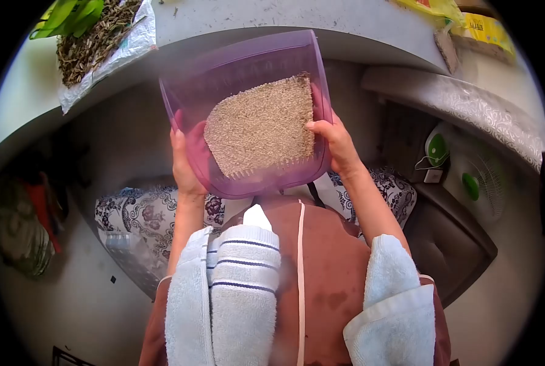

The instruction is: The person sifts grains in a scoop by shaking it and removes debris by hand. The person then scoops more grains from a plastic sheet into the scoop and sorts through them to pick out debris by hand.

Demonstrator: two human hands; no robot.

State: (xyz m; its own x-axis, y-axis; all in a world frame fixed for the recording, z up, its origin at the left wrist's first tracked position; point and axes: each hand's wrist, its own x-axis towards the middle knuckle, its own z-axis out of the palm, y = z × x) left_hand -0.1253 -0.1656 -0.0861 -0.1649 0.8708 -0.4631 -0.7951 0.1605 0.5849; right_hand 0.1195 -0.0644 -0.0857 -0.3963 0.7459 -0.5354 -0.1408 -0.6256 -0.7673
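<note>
A translucent purple plastic tub (242, 60) is held out in front of my body, over the gap before the counter. Small beige grains (263, 125) lie spread over its bottom, thicker toward the right side. My left hand (187, 161) grips the tub's left wall, with fingers showing pinkish through the plastic. On the opposite side, my right hand (338, 141) is closed round the right wall, its thumb hooked over inside beside the grains. The tub is tilted slightly, its right far corner higher in view.
A pale counter (223, 17) curves across the far side. On it, dry brown plant pieces (92, 46) lie on a silvery sheet by green leaves (71, 17), and yellow packets (486, 30) sit right. Below are a patterned cushion (141, 213), a brown stool (449, 238) and a fan (483, 183).
</note>
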